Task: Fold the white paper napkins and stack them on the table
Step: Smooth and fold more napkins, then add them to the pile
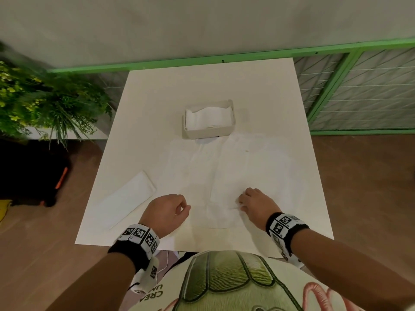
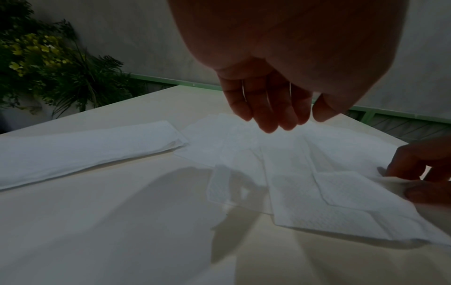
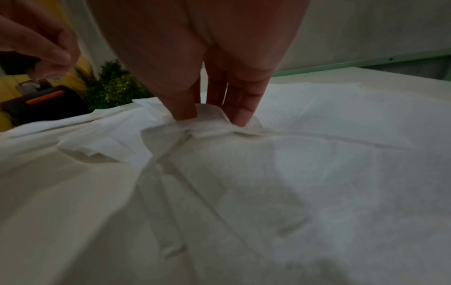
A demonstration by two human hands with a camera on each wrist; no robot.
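Observation:
Several unfolded white napkins (image 1: 235, 167) lie overlapping in the middle of the white table (image 1: 143, 104). My right hand (image 1: 241, 202) pinches a raised edge of one napkin (image 3: 209, 119) between thumb and fingers (image 3: 240, 113) near the front. My left hand (image 1: 183, 206) hovers just left of it above the table, fingers (image 2: 268, 115) loosely curled and holding nothing. A folded napkin stack (image 1: 128, 200) (image 2: 83, 152) lies at the front left of the table.
A white napkin holder (image 1: 208, 122) with more napkins stands at the table's centre back. A leafy plant (image 1: 45, 102) is off the left edge, a black case (image 1: 33, 171) on the floor below it. A green rail (image 1: 336, 52) runs behind.

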